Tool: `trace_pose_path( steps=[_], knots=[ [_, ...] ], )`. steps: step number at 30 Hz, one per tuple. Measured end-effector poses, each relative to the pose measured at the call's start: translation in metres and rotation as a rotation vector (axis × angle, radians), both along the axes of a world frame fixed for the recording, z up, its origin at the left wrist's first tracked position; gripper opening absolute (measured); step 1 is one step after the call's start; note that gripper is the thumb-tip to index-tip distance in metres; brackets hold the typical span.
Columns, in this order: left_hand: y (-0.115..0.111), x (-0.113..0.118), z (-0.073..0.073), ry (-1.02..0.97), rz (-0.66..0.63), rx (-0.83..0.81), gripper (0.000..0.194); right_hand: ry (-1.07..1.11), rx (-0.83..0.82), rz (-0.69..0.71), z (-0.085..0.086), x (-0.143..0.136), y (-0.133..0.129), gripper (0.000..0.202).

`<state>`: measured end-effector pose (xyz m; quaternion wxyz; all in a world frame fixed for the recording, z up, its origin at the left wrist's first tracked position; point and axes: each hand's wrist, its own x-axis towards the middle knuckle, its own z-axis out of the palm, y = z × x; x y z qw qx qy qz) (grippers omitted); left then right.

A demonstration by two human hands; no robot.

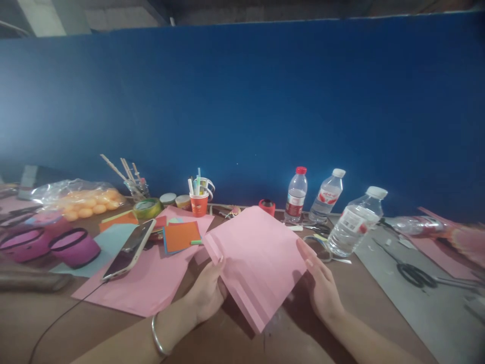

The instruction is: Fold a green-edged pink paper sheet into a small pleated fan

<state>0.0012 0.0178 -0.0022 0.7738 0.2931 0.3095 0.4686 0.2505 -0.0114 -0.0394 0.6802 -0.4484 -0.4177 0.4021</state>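
Observation:
A folded sheet of pink paper (261,258) is held up above the brown table, tilted so that one corner points down toward me. Narrow pleats run along its lower left edge. At that pleated edge my left hand (208,290) grips it, thumb on top and the other fingers mostly hidden behind. My right hand (322,283) pinches the right corner, with its fingertips against the paper's edge. A silver bangle (158,336) circles my left wrist. Beneath and left of the left hand lie more pink sheets (151,283), with a phone (131,250) resting on them.
Three water bottles (295,197) stand at the back right. Scissors (417,275) lie on a grey mat (382,263). A red cup of pens (199,205), orange paper squares (182,236), purple cups (76,247) and a bag of orange balls (87,199) occupy the left and back.

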Motion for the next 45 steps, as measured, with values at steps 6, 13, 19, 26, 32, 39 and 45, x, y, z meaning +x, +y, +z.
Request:
trace_pose_path(
  steps=[6,13,19,26,32,39,45],
  knots=[
    [0.001,-0.001,0.001,0.003,-0.014,0.004,0.019,0.053,0.01,0.023,-0.003,0.001,0.003,0.038],
    [-0.001,0.001,-0.001,0.048,0.033,0.047,0.024,0.159,-0.02,0.033,-0.005,0.0,0.004,0.037],
    [0.004,0.003,0.001,0.135,0.11,0.124,0.031,0.106,-0.04,-0.007,0.001,-0.001,0.005,0.044],
    [0.024,-0.032,0.052,0.359,0.419,0.374,0.022,0.002,-0.039,-0.086,-0.003,-0.001,0.01,0.056],
    [-0.006,-0.013,0.066,1.398,-0.036,1.394,0.049,-0.682,0.38,-0.323,-0.001,-0.003,-0.012,0.07],
    [-0.027,0.031,0.008,1.654,-0.514,1.55,0.031,-1.481,0.756,0.423,0.025,-0.003,-0.025,0.035],
    [-0.031,0.0,0.02,1.611,-0.571,1.491,0.016,-1.484,0.623,0.53,0.03,-0.005,-0.017,0.027]
  ],
)
